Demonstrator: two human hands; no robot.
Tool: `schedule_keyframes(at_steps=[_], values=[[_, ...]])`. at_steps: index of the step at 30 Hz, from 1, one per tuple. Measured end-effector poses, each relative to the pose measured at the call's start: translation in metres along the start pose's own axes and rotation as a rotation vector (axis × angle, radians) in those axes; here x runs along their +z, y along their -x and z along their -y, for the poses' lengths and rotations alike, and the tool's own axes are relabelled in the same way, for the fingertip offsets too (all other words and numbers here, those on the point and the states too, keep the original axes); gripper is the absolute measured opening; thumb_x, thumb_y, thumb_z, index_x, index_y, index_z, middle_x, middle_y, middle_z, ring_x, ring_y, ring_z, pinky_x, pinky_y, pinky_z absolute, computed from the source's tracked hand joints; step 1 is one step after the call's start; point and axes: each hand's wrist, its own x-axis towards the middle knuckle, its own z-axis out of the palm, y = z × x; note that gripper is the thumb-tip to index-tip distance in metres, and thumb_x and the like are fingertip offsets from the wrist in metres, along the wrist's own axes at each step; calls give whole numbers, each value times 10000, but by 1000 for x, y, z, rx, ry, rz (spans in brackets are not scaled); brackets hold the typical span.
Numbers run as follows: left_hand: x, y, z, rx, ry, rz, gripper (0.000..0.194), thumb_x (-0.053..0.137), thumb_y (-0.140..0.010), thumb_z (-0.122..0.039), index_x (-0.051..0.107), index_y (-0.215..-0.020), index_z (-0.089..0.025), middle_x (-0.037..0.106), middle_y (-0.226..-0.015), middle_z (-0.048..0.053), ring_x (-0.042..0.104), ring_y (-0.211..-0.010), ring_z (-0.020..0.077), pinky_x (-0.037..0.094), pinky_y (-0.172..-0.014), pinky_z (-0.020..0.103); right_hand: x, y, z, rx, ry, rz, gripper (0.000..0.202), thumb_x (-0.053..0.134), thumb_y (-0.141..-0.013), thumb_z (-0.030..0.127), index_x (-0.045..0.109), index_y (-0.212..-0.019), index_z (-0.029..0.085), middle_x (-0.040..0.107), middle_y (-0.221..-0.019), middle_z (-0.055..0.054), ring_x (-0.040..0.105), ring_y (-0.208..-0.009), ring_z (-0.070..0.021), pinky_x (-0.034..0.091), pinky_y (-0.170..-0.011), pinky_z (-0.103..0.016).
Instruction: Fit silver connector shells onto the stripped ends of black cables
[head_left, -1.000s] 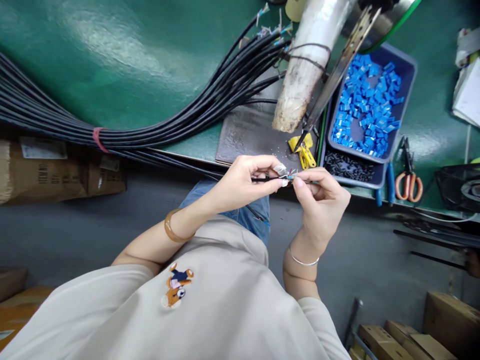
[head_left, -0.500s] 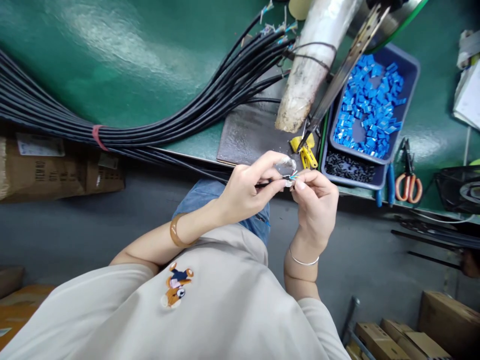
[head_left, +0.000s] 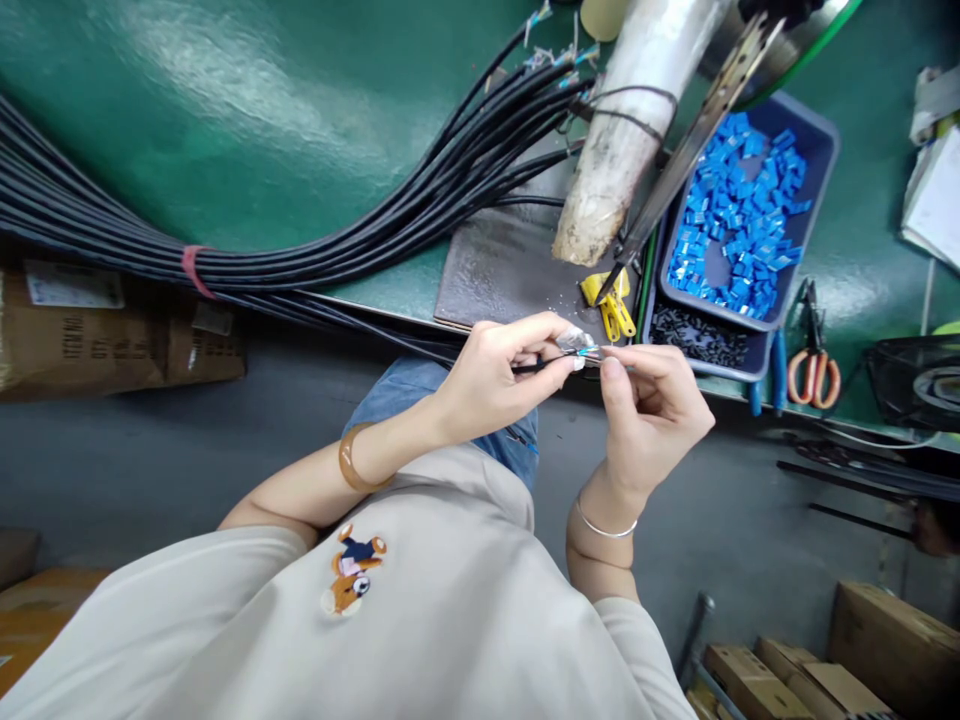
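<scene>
My left hand point(head_left: 499, 378) is closed on a black cable point(head_left: 531, 367) near its stripped end, in front of the bench edge. Thin coloured wires point(head_left: 583, 352) stick out past my thumb, with a bit of shiny foil or clear film by the forefinger. Thumb and forefinger of my right hand point(head_left: 654, 408) are pinched at the tips of these wires; how many they grip is too small to tell. Just beyond my fingers, a yellow tool point(head_left: 616, 312) lies by a dark plate point(head_left: 495, 270).
A bundle of black cables point(head_left: 315, 262) with a pink tie crosses the green bench point(head_left: 225, 120). A wrapped pole point(head_left: 622, 130) overhangs the plate. Blue parts fill a bin point(head_left: 823, 160) at right, above another holding black pieces. Orange-handled pliers point(head_left: 814, 375) lie beside them.
My right hand has moved a little to the right, away from my left, its fingertips drawn along to the wire ends. The wires now lie straighter. My left hand keeps its hold.
</scene>
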Motion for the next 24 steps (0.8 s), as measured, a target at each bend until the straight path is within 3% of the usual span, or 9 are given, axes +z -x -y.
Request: schedule_keyframes(at_steps=[12,24], values=[[2,-2,3,15,13,-16,103,615,-841,-211,643,-887,-124,521,-631,-28,389,-529,41,354,-492,157,-2,1,-3,-12,-9,28,51,675,-830,209,702,-869,227,635,-812,5,513,-603,-68,322,-490,-243],[4,-2,2,-7,2,-8,59,600,-829,-190,610,-823,-133,453,-607,-39,346,-546,49,331,-513,170,-2,2,-5,-3,21,32,44,672,-830,221,701,-864,216,633,-804,14,382,-511,-37,306,-490,-238]])
